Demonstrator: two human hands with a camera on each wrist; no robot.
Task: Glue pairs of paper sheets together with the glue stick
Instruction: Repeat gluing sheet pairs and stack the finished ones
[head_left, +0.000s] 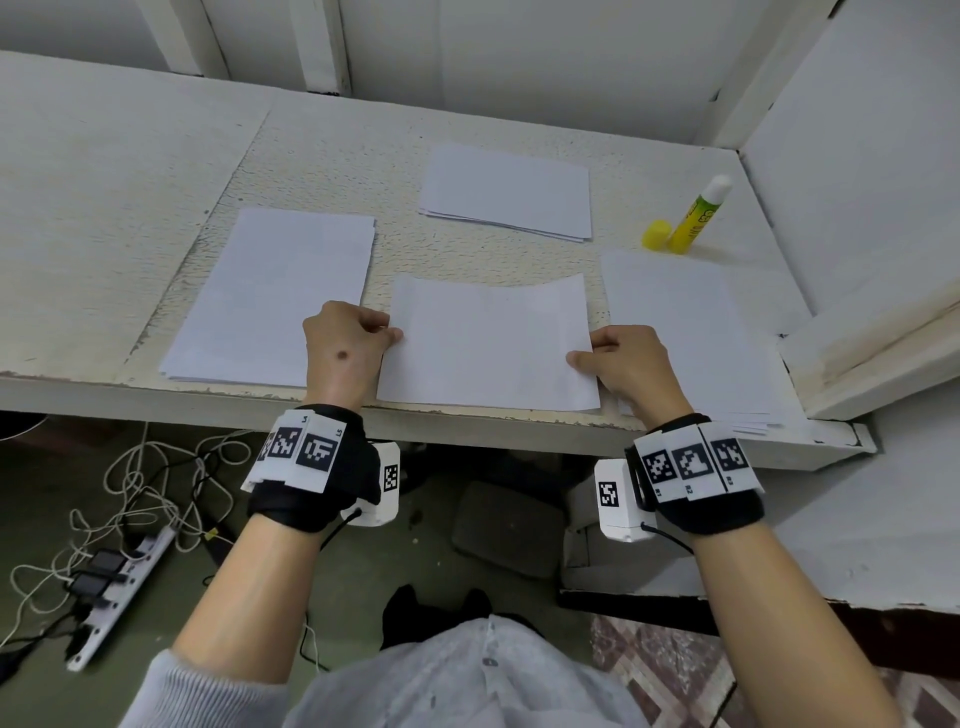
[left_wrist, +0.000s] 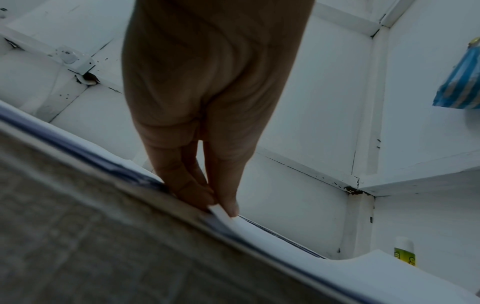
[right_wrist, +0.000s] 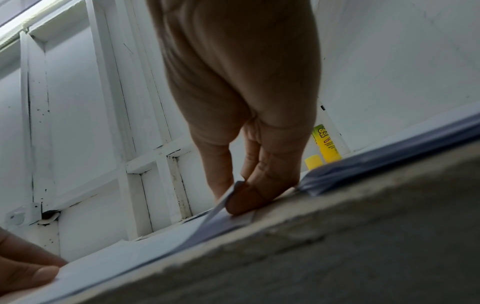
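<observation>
A white paper sheet (head_left: 488, 343) lies at the front middle of the table, its far edge curling up a little. My left hand (head_left: 345, 345) pinches its left edge between thumb and fingers, as the left wrist view shows on the sheet's edge (left_wrist: 221, 211). My right hand (head_left: 626, 364) pinches the sheet's right edge (right_wrist: 223, 202). The yellow-green glue stick (head_left: 698, 215) stands uncapped at the back right, with its yellow cap (head_left: 655, 235) beside it. The glue stick (right_wrist: 326, 144) and the cap (right_wrist: 313, 162) also show behind my right fingers.
A paper stack (head_left: 275, 296) lies to the left, another stack (head_left: 506, 192) at the back middle, a third stack (head_left: 691, 332) at the right. White walls close the back and right. Cables and a power strip (head_left: 124, 587) lie on the floor below.
</observation>
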